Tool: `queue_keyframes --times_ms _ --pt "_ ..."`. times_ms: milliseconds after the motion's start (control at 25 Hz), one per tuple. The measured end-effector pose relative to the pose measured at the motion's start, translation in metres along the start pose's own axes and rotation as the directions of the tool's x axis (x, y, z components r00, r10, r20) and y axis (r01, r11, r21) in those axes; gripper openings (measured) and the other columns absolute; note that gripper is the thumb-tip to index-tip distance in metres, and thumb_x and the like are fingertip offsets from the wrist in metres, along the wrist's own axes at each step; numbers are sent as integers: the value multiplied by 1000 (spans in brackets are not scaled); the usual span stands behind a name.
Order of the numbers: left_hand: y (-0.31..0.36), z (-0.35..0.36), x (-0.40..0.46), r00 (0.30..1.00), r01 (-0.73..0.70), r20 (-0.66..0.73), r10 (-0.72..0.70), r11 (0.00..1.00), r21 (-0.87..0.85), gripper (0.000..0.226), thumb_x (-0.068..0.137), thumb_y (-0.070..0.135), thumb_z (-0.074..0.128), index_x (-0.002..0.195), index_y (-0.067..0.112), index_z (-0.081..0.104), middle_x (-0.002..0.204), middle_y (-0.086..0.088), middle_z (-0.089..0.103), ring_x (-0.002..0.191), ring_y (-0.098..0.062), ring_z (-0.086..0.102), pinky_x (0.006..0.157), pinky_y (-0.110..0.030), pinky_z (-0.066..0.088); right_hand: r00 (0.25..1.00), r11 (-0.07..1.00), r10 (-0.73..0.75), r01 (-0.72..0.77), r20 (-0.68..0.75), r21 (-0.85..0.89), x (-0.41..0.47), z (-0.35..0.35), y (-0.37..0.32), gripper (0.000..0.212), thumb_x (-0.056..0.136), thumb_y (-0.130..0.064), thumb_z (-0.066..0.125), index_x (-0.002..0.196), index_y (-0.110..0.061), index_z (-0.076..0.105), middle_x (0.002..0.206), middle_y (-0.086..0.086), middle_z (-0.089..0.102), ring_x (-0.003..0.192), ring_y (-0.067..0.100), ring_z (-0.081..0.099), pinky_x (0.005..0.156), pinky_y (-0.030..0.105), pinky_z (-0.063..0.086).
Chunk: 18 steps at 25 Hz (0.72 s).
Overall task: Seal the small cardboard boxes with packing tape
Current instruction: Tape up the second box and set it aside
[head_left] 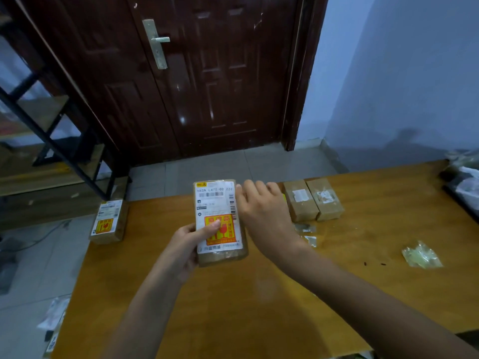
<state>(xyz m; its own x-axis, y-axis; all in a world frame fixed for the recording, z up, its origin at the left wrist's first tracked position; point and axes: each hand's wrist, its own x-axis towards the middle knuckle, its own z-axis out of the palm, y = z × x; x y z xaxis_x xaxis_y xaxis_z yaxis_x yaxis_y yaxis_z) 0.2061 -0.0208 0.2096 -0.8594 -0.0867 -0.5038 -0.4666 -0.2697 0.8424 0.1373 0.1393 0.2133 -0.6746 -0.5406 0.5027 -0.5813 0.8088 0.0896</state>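
Note:
A small cardboard box (220, 221) with a white shipping label and a red-and-yellow fragile sticker is held above the wooden table (233, 307). My left hand (189, 244) grips its near left side, thumb on the sticker. My right hand (261, 208) hovers at the box's right edge with fingers extended; whether it touches the box I cannot tell. Two plain taped boxes (313, 200) stand side by side at the back of the table. Another labelled box (108, 221) sits on the table's far left corner. No tape roll is visible.
Scraps of clear tape (421, 256) and smaller bits (307, 233) lie on the table's right half. Dark clutter (464, 177) sits at the right edge. A dark door (207, 73) and a black shelf frame (51, 130) stand beyond the table.

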Motion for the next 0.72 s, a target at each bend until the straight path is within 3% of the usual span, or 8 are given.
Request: queue_keyframes --times_ms 40,120,200,320,400,520,600,720 --pt "-1 -4 1 1000 1 26 0 999 -43 51 69 18 80 113 0 63 103 -18 72 86 -29 72 66 -36 61 1000 996 18 -18 1 84 -5 -4 12 33 76 -5 66 108 -7 61 91 8 58 82 24 54 72 33 43" --pt "-3 -10 4 998 -7 68 16 992 -124 47 70 19 70 112 1 63 102 -18 72 85 -29 72 62 -34 61 981 918 189 -193 46 345 -15 -9 31 52 68 1 68 117 -12 58 100 3 59 89 19 55 74 23 43" --pt "-7 -10 7 995 -18 99 32 989 -145 42 72 22 67 110 5 66 101 -16 72 83 -27 71 62 -33 60 921 713 349 -382 175 588 -23 -4 39 52 69 -1 74 115 -16 55 96 -2 58 79 9 53 63 10 39" --pt "-14 -3 13 995 -40 87 55 984 -171 38 75 22 68 110 7 67 101 -14 72 84 -26 71 61 -33 59 856 500 460 -470 237 728 -29 9 38 43 74 0 71 110 -18 54 85 -1 58 69 10 55 52 14 40" --pt "-18 -1 17 998 -48 35 56 979 -196 34 80 23 69 111 8 68 102 -13 72 84 -24 71 65 -33 59 838 502 494 -493 232 711 -31 12 36 36 77 1 65 108 -17 55 81 0 57 68 12 54 51 20 42" --pt "-25 -1 23 996 -51 -76 37 982 -180 53 77 26 74 121 2 58 105 -14 71 84 -23 71 62 -33 58 824 542 481 -549 301 637 -33 16 33 28 83 -3 55 107 -16 51 83 1 54 71 17 52 54 32 44" --pt "-28 -2 25 991 -60 -122 46 992 -112 61 74 28 74 124 1 53 108 -15 70 87 -23 72 60 -29 57 827 592 466 -555 313 585 -34 19 33 26 83 -2 55 105 -14 48 82 -1 49 71 16 49 53 28 36" --pt "-29 -4 25 994 -36 -105 32 999 -38 56 77 37 69 124 10 57 107 -10 72 90 -23 71 66 -33 58 847 665 426 -532 318 524 -37 18 32 25 84 1 58 104 -10 47 84 -1 46 71 16 46 51 20 27"
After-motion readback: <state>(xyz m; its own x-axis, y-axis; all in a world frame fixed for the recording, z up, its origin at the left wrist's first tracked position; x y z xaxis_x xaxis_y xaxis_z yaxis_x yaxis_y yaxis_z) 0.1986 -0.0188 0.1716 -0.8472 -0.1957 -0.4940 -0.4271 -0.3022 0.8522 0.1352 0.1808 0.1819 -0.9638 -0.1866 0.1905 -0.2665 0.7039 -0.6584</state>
